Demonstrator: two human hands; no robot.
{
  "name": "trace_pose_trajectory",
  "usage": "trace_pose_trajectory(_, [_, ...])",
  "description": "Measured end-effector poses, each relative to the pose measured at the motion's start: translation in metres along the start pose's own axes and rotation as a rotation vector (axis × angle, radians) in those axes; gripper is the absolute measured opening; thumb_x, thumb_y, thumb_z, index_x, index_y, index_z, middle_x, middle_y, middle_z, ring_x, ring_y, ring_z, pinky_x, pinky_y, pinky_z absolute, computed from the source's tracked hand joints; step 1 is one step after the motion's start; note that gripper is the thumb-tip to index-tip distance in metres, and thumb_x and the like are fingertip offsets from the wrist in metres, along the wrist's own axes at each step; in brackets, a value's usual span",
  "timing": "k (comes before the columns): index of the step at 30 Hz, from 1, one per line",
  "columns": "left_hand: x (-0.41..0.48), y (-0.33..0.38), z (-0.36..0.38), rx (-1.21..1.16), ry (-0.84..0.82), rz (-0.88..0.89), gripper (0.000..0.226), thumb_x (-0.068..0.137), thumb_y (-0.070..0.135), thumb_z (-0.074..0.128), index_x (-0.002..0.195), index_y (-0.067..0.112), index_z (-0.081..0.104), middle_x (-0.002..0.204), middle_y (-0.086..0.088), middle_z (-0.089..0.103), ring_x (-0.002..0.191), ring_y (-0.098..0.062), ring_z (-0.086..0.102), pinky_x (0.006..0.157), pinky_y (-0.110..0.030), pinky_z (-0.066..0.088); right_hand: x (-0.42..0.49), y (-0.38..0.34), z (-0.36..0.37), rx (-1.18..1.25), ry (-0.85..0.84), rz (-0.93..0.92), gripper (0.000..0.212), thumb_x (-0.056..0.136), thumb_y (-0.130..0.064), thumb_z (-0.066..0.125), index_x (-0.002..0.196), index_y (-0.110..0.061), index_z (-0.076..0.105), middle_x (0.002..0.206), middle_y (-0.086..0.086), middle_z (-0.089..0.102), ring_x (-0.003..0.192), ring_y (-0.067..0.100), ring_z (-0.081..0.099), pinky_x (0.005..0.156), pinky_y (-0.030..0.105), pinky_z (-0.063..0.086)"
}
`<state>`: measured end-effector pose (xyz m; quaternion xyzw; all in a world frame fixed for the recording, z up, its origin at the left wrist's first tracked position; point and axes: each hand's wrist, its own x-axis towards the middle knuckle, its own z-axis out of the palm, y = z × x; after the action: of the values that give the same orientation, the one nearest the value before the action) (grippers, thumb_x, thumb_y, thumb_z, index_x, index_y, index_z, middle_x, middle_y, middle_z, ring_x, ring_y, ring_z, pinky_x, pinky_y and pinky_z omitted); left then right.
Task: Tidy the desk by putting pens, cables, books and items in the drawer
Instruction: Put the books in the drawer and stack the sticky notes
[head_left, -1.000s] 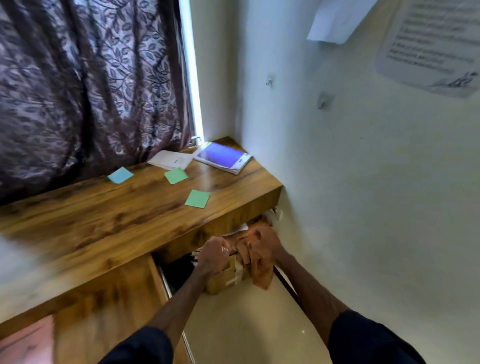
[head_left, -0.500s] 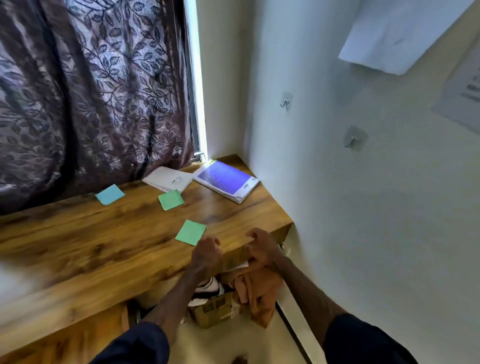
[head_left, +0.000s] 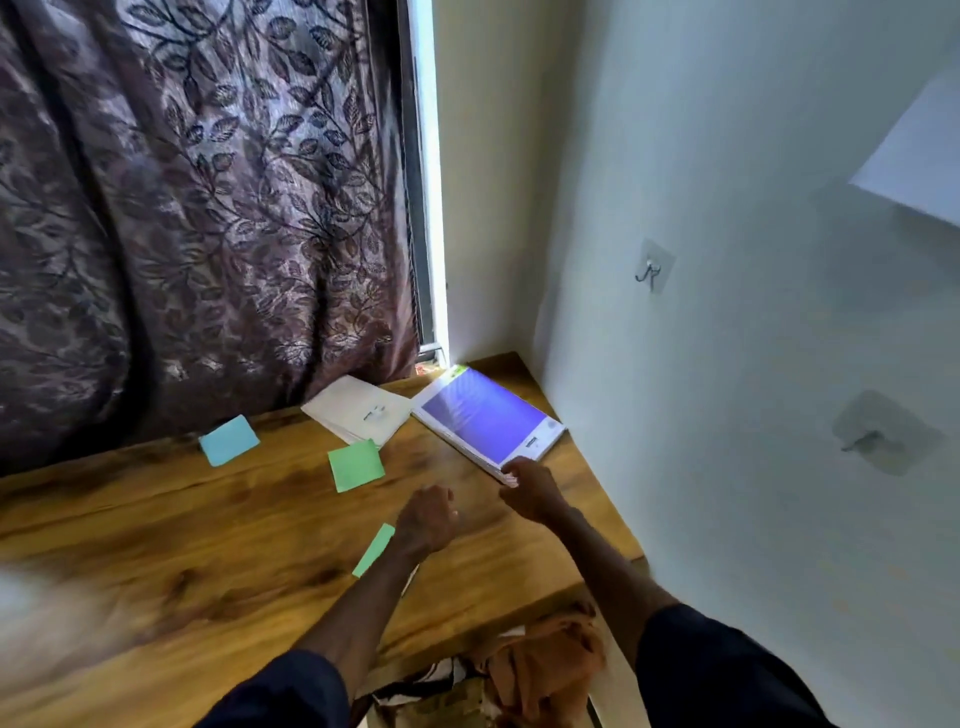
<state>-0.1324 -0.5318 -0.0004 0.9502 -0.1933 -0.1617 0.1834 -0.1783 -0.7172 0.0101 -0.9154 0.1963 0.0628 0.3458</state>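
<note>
Head camera, looking down over a wooden desk (head_left: 156, 561) set into the corner of a room. A purple book (head_left: 483, 415) with a white border lies flat at the far right corner of the desk, close to the pale wall (head_left: 727, 364). The person's right hand (head_left: 530, 491) reaches to the book's near corner, its fingers (head_left: 511, 477) curled onto that corner and gripping it. The left hand (head_left: 428, 519) hovers over the desk just left of the right hand, fingers loosely curled with nothing seen in them; it is slightly blurred. Both arms wear dark sleeves.

A white booklet (head_left: 358, 408) lies just left of the book, touching or nearly touching it. A blue sticky note (head_left: 228, 440) sits further left near the curtain's hem. One green sticky note (head_left: 356, 465) lies in front of the booklet; a second green note (head_left: 374, 550) is partly hidden by the left forearm.

A dark leaf-patterned curtain (head_left: 208, 208) hangs behind the desk. Two clear wall hooks (head_left: 652, 270) are stuck to the wall. Below the desk's front edge, an orange cloth (head_left: 545, 660) rests by a cardboard box (head_left: 441, 701).
</note>
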Motion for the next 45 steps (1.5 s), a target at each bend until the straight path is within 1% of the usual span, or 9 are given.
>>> trace_pose_trajectory(8, [0.103,0.012,0.013,0.244,-0.048,0.140,0.062,0.102,0.031,0.037,0.158,0.014,0.017,0.164,-0.011,0.018,0.148,-0.027,0.028,0.117,-0.038,0.029,0.114,0.018,-0.014,-0.055,-0.026,0.110,0.045,0.084,-0.010,0.060,0.128,-0.004,0.054,0.125,0.014,0.061,0.121,0.028,0.054,0.095,0.029,0.041])
trace_pose_trajectory(11, [0.138,0.012,0.026,0.285,-0.029,0.249,0.058,0.100,0.022,0.034,0.157,0.017,0.026,0.165,-0.011,0.013,0.142,-0.030,0.040,0.106,-0.040,0.044,0.151,0.030,-0.017,-0.129,-0.029,0.120,0.053,0.086,-0.014,0.062,0.136,-0.007,0.046,0.139,0.011,0.050,0.131,0.027,0.045,0.103,0.031,0.037])
trace_pose_trajectory(15, [0.146,0.003,0.054,0.430,-0.211,0.185,0.061,0.105,0.019,0.028,0.160,0.020,0.001,0.167,-0.009,-0.007,0.152,-0.033,0.014,0.113,-0.047,0.035,0.197,0.046,-0.020,-0.272,-0.069,0.126,0.068,0.082,-0.027,0.071,0.137,-0.006,0.038,0.141,0.012,0.045,0.134,0.029,0.043,0.106,0.036,0.038])
trace_pose_trajectory(25, [0.171,0.009,0.038,0.557,-0.309,0.254,0.061,0.103,0.010,0.033,0.159,0.017,0.009,0.166,-0.015,0.001,0.140,-0.035,0.041,0.098,-0.044,0.048,0.245,0.034,-0.025,-0.583,-0.119,0.195,0.096,0.054,-0.039,0.090,0.131,-0.013,0.040,0.131,0.011,0.046,0.125,0.028,0.049,0.099,0.040,0.047])
trace_pose_trajectory(29, [0.176,0.018,0.036,0.597,-0.324,0.243,0.064,0.102,0.009,0.039,0.159,0.014,0.011,0.166,-0.018,0.002,0.132,-0.035,0.049,0.097,-0.044,0.050,0.246,0.030,-0.028,-0.587,-0.017,0.207,0.079,0.061,-0.045,0.086,0.125,-0.016,0.049,0.129,0.011,0.050,0.120,0.028,0.051,0.097,0.040,0.046])
trace_pose_trajectory(36, [0.180,0.023,0.027,0.647,-0.324,0.277,0.051,0.105,0.016,0.031,0.155,0.007,0.024,0.160,-0.028,0.019,0.124,-0.038,0.056,0.095,-0.043,0.048,0.221,0.008,-0.052,-0.171,0.057,0.163,0.031,0.078,-0.020,0.064,0.106,-0.006,0.061,0.111,0.017,0.067,0.108,0.035,0.064,0.086,0.035,0.051])
trace_pose_trajectory(39, [0.172,0.016,0.017,0.501,-0.299,0.285,0.042,0.100,0.026,0.039,0.140,0.015,0.048,0.146,-0.017,0.048,0.122,-0.032,0.058,0.099,-0.040,0.045,0.193,-0.009,-0.054,-0.115,0.093,0.109,0.029,0.073,-0.016,0.069,0.100,-0.015,0.061,0.104,0.009,0.069,0.102,0.031,0.064,0.083,0.033,0.051])
trace_pose_trajectory(42, [0.166,0.005,0.012,0.031,-0.265,0.040,0.037,0.094,0.041,0.046,0.119,0.022,0.067,0.123,-0.004,0.067,0.112,-0.024,0.062,0.099,-0.037,0.047,0.159,-0.025,-0.048,-0.048,0.145,0.066,0.027,0.067,-0.013,0.071,0.088,-0.021,0.057,0.090,0.003,0.068,0.088,0.026,0.065,0.067,0.030,0.045])
trace_pose_trajectory(45, [0.160,0.007,-0.005,-0.715,-0.047,-0.262,0.066,0.088,0.075,0.045,0.115,0.020,0.068,0.108,-0.002,0.073,0.096,-0.021,0.070,0.089,-0.044,0.057,0.127,-0.042,-0.038,0.031,0.169,-0.036,0.027,0.064,-0.027,0.073,0.081,-0.021,0.054,0.077,-0.004,0.062,0.069,0.017,0.059,0.054,0.025,0.034])
